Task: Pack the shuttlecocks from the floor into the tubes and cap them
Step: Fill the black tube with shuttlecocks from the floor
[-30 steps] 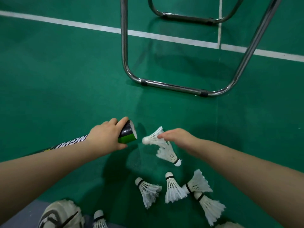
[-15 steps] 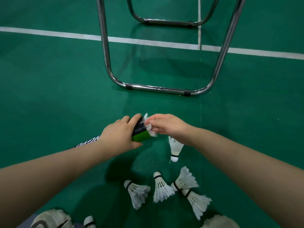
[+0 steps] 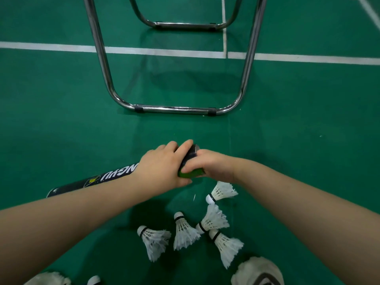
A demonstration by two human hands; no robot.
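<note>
The tube [image 3: 107,176], black with a green band [image 3: 194,172] at its open end, is held low over the floor [image 3: 61,120], its length running off toward 8 o'clock. It is gripped just behind the band by the left hand [image 3: 162,167], with the fingers wrapped over the top. The mouth is covered by the right hand [image 3: 211,165]: the thumb lies on the green band and the fingers are curled over the rim. Whether a shuttlecock lies under the palm cannot be told.

Five loose shuttlecocks [image 3: 184,231] are seen on the floor between 4 and 6 o'clock of the hands, the nearest just below the right wrist. A metal chair frame [image 3: 174,109] stands at 12 o'clock, well apart.

The step in hand is judged to be the seating of a shuttlecock in the tube. For this to be done well, the tube should be kept steady by the left hand and the push made straight along its length, cork end leading. Pressure is best spread evenly round the feather edge, so that no feather is caught or bent at the rim. No cap is in view, and much packing is judged to remain.
</note>
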